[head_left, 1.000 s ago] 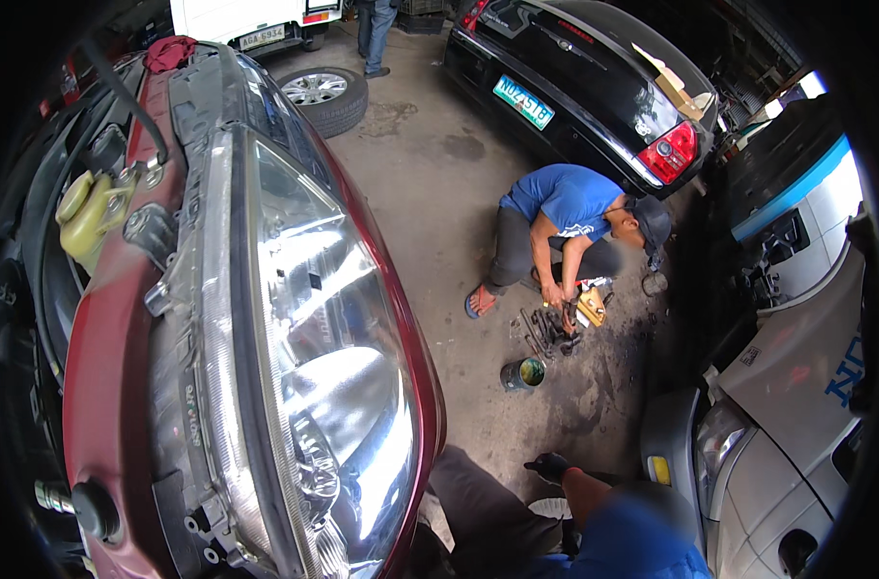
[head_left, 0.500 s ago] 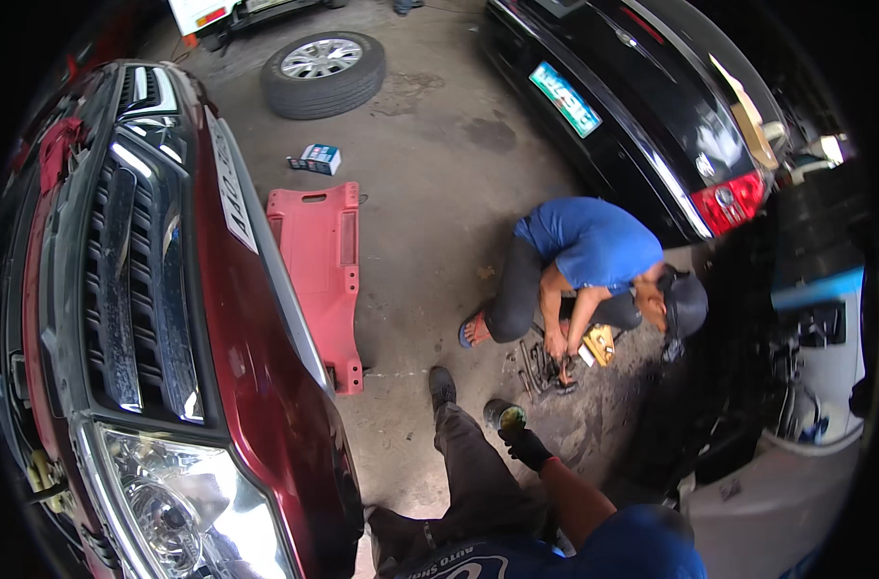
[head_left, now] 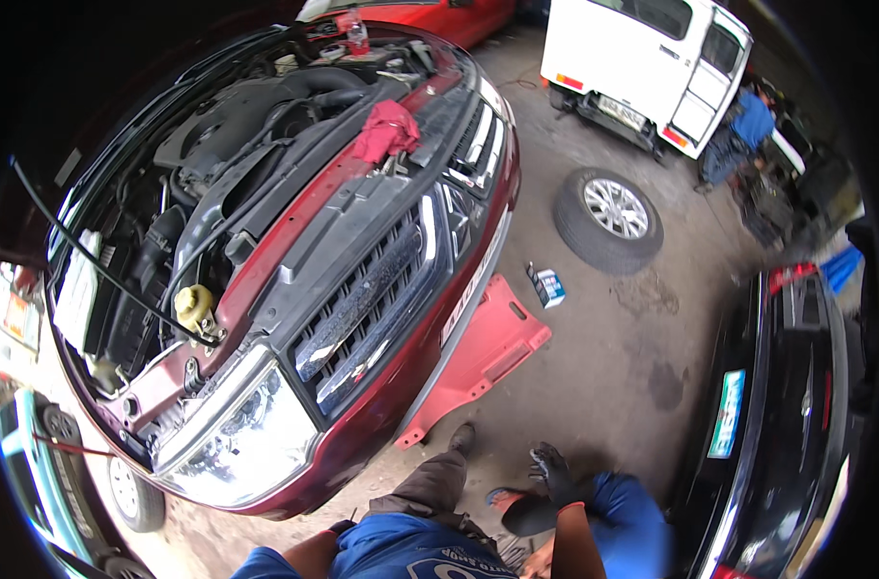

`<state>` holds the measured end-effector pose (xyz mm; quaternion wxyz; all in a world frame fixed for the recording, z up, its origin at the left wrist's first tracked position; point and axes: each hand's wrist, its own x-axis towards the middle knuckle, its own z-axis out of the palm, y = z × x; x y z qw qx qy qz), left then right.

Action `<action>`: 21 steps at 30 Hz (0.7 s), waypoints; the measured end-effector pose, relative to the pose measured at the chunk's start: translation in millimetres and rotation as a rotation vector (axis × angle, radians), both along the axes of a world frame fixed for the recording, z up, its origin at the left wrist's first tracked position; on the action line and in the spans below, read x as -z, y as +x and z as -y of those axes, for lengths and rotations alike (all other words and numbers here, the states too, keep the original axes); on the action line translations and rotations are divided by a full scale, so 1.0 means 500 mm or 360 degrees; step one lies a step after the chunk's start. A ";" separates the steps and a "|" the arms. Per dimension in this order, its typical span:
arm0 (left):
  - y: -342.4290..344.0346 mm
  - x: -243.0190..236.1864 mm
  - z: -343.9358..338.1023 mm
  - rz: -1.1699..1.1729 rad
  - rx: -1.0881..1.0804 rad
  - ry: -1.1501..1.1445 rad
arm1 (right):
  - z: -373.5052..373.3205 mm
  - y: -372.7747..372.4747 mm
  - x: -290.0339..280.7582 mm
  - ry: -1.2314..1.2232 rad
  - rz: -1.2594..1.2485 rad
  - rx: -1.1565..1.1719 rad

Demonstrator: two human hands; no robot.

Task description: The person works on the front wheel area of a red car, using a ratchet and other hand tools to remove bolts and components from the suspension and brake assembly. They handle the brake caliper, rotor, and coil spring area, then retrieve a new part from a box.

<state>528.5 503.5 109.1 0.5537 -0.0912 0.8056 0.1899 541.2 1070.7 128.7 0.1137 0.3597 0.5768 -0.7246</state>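
My right hand (head_left: 552,473), in a black glove with a red cuff, is held out over the floor with its fingers apart and nothing visible in it. It is close to a crouching person in a blue shirt (head_left: 627,521), whose own hands are mostly hidden. At my waist, my left hand (head_left: 343,527) shows only as a bit of dark glove; its fingers are hidden. To my left stands a dark red car (head_left: 338,203) with its hood up and engine bay exposed. A red cloth (head_left: 386,132) lies on its front edge, and a yellowish capped reservoir (head_left: 194,305) sits near the headlight.
A red creeper board (head_left: 492,349) lies by the car's bumper, partly under it. Beyond it are a small box (head_left: 547,288) and a loose wheel (head_left: 608,218). A black car (head_left: 782,415) stands at the right, a white van (head_left: 642,72) behind. Another person (head_left: 748,125) is near the van.
My view has swung left toward the red car's engine bay. The container with yellow-green contents that my right hand held is no longer seen; that hand is now open.
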 end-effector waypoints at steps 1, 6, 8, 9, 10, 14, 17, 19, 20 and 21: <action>-0.020 0.008 -0.048 -0.0024 -0.0029 0.0040 | -0.044 -0.035 -0.001 0.0212 0.0020 -0.0110; -0.165 0.023 -0.307 -0.0172 -0.0147 0.0270 | -0.244 -0.138 0.010 0.0978 -0.0224 -0.0437; -0.229 0.013 -0.394 -0.0207 -0.0133 0.0331 | -0.329 -0.145 -0.001 0.0896 0.0001 -0.0378; -0.258 0.007 -0.430 -0.0217 -0.0113 0.0350 | -0.369 -0.149 -0.005 0.0796 0.0036 -0.0311; -0.286 0.003 -0.461 -0.0227 -0.0097 0.0359 | -0.403 -0.142 -0.010 0.0672 0.0043 -0.0271; -0.405 -0.010 -0.566 -0.0238 0.0086 0.0333 | -0.548 -0.174 -0.028 0.1348 -0.0161 -0.0349; -0.515 -0.042 -0.661 -0.0268 0.0327 0.0290 | -0.638 -0.256 -0.062 0.1140 0.0048 0.0201; -0.612 -0.096 -0.768 -0.0410 0.0451 0.0304 | -0.699 -0.368 -0.099 0.0791 0.0031 0.0365; -0.667 -0.133 -0.842 -0.0583 0.0430 0.0343 | -0.731 -0.439 -0.122 0.0708 -0.0020 0.0219; -0.732 -0.173 -0.933 -0.0793 0.0308 0.0405 | -0.746 -0.520 -0.139 0.0476 -0.0277 0.0114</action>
